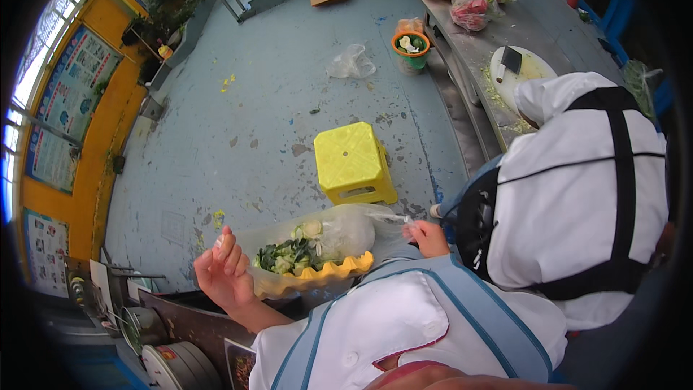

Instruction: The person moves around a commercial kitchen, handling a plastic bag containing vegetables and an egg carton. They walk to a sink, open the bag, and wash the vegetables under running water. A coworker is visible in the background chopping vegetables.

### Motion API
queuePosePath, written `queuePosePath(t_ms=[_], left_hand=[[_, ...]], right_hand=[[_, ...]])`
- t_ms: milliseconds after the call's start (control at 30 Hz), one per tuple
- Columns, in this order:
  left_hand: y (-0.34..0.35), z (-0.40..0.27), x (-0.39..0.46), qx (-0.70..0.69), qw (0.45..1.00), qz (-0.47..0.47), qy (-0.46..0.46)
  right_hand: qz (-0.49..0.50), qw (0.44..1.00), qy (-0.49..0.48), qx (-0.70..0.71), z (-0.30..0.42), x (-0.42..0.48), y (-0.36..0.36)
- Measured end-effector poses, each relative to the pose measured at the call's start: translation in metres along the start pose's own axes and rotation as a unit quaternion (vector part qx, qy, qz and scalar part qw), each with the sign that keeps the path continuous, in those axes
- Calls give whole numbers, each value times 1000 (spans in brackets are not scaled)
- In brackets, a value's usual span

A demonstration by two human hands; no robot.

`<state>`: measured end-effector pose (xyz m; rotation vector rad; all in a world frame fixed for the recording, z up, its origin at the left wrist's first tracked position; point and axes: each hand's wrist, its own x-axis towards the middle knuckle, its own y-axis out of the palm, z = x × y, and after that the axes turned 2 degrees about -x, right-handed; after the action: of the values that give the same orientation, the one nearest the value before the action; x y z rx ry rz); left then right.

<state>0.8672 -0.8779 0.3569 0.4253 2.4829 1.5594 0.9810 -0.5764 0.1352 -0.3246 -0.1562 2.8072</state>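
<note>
A large clear plastic bag [346, 230] is stretched between my two hands, low in the view. My right hand [430, 238] pinches its gathered right end. My left hand [224, 271], raised with curled fingers, grips the bag's left edge. Inside or behind the thin plastic lie green leaves and cauliflower trimmings [289, 254], with a pale cut piece [311, 229] at the top. A yellow scalloped-edged tray [335, 267] runs along the near side of the trimmings. Just beyond the bag stands a yellow plastic stool [346, 157].
A co-worker [584, 189] bends at the steel table [455, 27] on the right. On it are a cleaver [510, 62], a white cutting board [533, 67] and bagged produce [471, 8]. An orange-rimmed bucket [410, 54], loose plastic bag [352, 62] and steel pots [181, 365] stand around.
</note>
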Motion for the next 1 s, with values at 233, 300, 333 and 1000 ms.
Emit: queuePosePath(t_ms=[233,300,333,1000], left_hand=[[-13,-86,111,116,992,-32,-33],[-25,-113,145,124,992,-13,-25],[-30,-126,163,129,991,-8,-27],[-287,-329,528,398,895,-200,-6]], right_hand=[[-82,982,73,153,36,103,66],[-129,989,39,62,41,134,84],[-138,988,22,65,45,150,94],[6,941,38,336,275,500,333]])
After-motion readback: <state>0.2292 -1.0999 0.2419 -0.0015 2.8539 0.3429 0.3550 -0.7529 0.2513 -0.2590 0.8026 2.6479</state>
